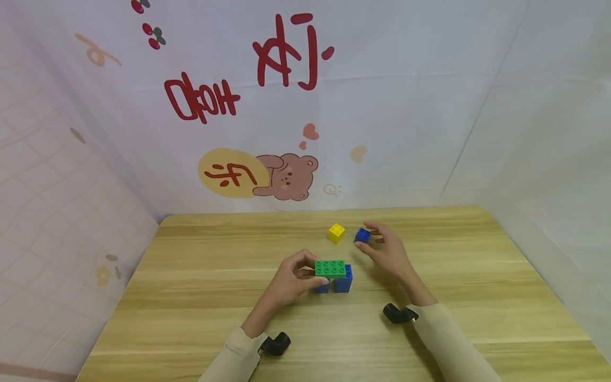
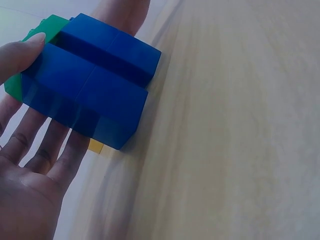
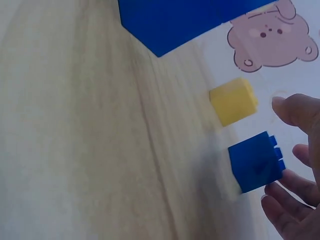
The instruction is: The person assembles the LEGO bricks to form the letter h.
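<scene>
My left hand (image 1: 291, 278) grips a green building brick (image 1: 329, 269), thumb on the near side and fingers behind. Under that brick stand two blue columns (image 2: 90, 75), each of stacked bricks with a narrow gap between them. The right column (image 1: 343, 284) sticks out past the green brick and shows its studs. Farther back, my right hand (image 1: 389, 252) is spread around a small blue brick (image 1: 363, 235). Its fingertips (image 3: 275, 192) are right at that brick, while the thumb (image 3: 292, 110) stands apart from it in the right wrist view.
A small yellow brick (image 1: 336, 233) sits on the wooden table (image 1: 200, 276), left of the small blue one. Behind the table's back edge hangs a white cloth (image 1: 396, 106) printed with a bear and red characters. More cloth closes off both sides.
</scene>
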{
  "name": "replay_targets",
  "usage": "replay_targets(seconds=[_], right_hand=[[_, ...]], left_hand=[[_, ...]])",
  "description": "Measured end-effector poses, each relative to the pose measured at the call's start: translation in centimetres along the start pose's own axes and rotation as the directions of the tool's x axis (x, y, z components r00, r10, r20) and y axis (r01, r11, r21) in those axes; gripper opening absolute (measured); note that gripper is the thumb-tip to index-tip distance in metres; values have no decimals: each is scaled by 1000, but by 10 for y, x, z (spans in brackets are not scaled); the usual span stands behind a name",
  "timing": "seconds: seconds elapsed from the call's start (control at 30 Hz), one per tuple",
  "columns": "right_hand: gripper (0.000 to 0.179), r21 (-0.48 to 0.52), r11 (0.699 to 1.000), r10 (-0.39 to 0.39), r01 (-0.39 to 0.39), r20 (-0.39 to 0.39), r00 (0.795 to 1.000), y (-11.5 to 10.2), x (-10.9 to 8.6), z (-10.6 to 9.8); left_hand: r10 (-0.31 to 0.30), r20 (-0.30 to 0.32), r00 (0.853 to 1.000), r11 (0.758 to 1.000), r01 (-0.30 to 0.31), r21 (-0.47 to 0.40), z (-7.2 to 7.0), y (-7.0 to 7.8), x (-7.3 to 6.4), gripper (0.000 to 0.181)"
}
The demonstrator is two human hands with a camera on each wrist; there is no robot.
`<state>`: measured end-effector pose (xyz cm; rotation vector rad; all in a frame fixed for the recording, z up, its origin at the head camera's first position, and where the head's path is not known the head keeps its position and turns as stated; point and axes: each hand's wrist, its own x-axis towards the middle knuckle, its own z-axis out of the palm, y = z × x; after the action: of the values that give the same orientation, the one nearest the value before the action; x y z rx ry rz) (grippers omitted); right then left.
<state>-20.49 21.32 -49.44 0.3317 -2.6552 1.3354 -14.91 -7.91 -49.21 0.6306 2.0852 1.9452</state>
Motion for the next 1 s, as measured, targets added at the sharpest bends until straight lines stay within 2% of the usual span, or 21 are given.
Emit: replay_targets(seconds=[0.3,0.47,0.7,1.0], right_hand=[[64,89,985,145,-149,50,988,12,2,10],[55,107,980,165,-166,20,986,18,2,15],[47,80,980,184,-182,-19,983,16,4,18],[46,37,985,171,-171,-2,985,12,5,15]], left_hand=[[-16,4,1000,1000,16,-16,0,1,-2,33],[-15,-1,1000,1000,15,-10,0,2,-2,33],[-22,-4,1000,1000,22,-5,-1,2,0,33],[-24,5,1000,1000,24,5,-1,0,2,32]])
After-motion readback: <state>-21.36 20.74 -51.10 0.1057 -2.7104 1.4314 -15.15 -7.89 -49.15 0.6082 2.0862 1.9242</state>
